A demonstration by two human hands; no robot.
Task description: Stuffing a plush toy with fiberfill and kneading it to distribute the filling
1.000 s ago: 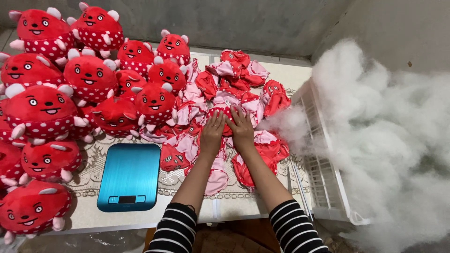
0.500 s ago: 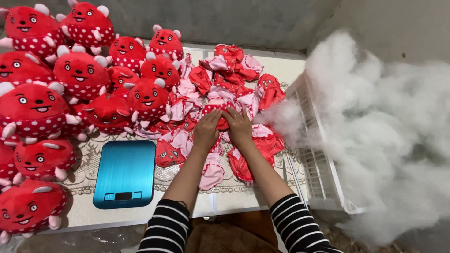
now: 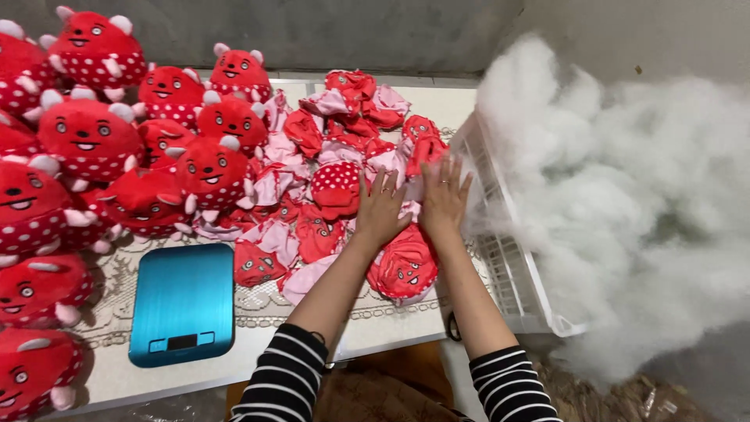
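Two hands, left hand [image 3: 380, 209] and right hand [image 3: 444, 197], fingers spread, released, over flat red toy skins [image 3: 336, 187], white stuffing [image 3: 625, 195] right

Illumination is bright, even and diffuse, with no single source visible. Shadows are soft and short; the darkest lie under the table edge [image 3: 234, 383] at the bottom. The white stuffing [image 3: 625, 203] is nearly overexposed, with little surface detail. The blue scale [image 3: 183, 301] shows a mild sheen. Both hands, left hand [image 3: 380, 212] and right hand [image 3: 444, 195], show slight motion blur. Wide-angle stretching affects the frame edges. The centre is sharp.
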